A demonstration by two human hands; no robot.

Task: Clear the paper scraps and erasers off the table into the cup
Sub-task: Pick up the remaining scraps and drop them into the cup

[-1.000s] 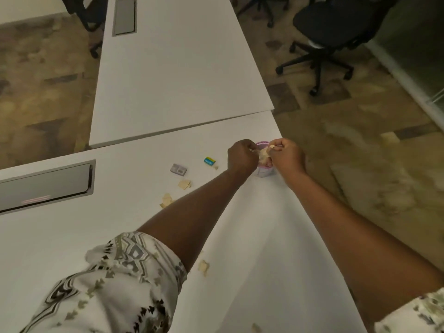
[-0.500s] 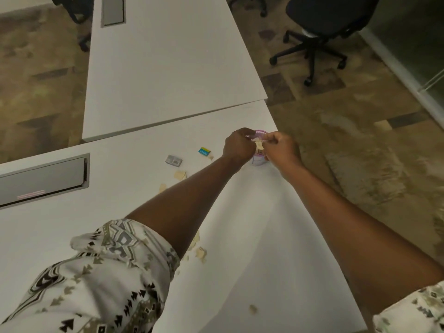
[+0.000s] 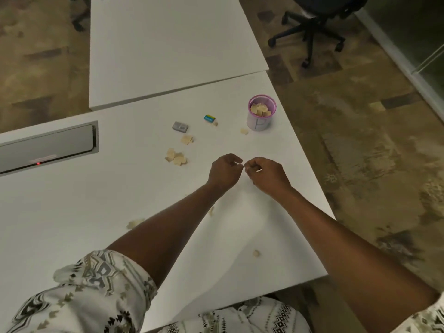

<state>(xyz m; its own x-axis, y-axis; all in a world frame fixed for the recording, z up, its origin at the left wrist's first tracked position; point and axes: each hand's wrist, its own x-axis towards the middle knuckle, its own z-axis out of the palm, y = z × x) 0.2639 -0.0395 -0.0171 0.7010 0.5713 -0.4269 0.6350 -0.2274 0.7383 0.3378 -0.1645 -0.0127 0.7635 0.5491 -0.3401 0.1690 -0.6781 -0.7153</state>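
A pink-rimmed cup (image 3: 261,116) stands near the table's right edge with several tan paper scraps inside. Left of it lie a blue-green eraser (image 3: 208,118) and a grey eraser (image 3: 180,126). Tan scraps lie in a cluster (image 3: 176,157), below the grey eraser (image 3: 187,139), beside the cup (image 3: 244,131), and nearer me (image 3: 135,223) (image 3: 256,253). My left hand (image 3: 224,171) and my right hand (image 3: 266,174) hover close together over the table, well short of the cup. Both have loosely curled fingers with nothing visible in them.
A white table (image 3: 72,200) carries everything; its right edge runs just past the cup. A grey cable hatch (image 3: 48,147) is set in at the left. A second white table (image 3: 168,44) abuts behind. An office chair (image 3: 312,25) stands on the carpet at upper right.
Both hands were at the cup's mouth, dropping scraps in. They have since pulled back toward me and hold nothing. The cup now stands uncovered with the scraps inside.
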